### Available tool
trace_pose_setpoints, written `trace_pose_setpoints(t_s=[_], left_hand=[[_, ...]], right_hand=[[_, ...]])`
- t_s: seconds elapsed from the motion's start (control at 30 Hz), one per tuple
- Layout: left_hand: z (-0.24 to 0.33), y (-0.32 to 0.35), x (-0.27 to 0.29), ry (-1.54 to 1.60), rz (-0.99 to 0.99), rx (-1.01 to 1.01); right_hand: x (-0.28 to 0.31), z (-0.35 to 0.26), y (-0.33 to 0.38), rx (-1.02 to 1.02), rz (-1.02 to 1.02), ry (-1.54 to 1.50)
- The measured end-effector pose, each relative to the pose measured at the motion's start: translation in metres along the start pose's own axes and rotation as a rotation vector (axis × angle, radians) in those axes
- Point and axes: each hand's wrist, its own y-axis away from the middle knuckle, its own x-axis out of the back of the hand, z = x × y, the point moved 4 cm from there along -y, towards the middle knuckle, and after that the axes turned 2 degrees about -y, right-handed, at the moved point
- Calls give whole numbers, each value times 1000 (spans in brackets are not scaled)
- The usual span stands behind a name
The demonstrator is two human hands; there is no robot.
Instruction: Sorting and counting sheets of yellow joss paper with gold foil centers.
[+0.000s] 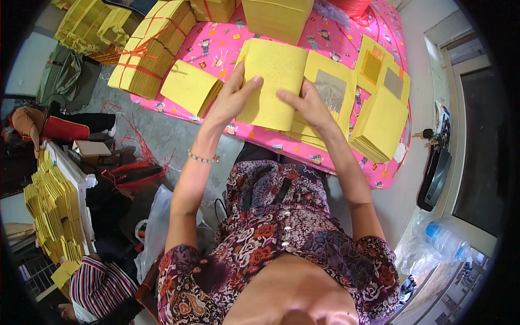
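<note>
While the yellow paper [273,81] is up over the table's [216,57] near edge, the left hand [235,97] pinches its left side, thumb on the face, fingers mostly hidden behind! Across from it, the right hand [309,105] pinches the right side, thumb on the face, fingers partly out of sight. At the table's left end, a folded sheet [190,86] beside a red-tied bundle [147,57]; at its right end, a stack [383,127]!

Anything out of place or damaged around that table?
Yes: loose red string lies tangled over the floor at left, though the yellow bundle nearby is tied with similar string. The held yellow paper shows no visible tear.
</note>
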Motion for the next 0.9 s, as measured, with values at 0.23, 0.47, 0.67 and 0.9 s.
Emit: trace_pose_setpoints(t_s=[0.23,0.47,0.67,0.9], left_hand=[[-12,-16,6,37,-37,258],[-4,-21,-4,22,-2,362],[-7,-22,-5,17,-39,357],[-15,-25,-2,3,-71,353]], right_hand=[[14,2,-14,-64,78,-13],[20,3,-12,-103,113,-50],[24,6,-8,-87,135,-31],[22,4,-8,-75,141,-29]])
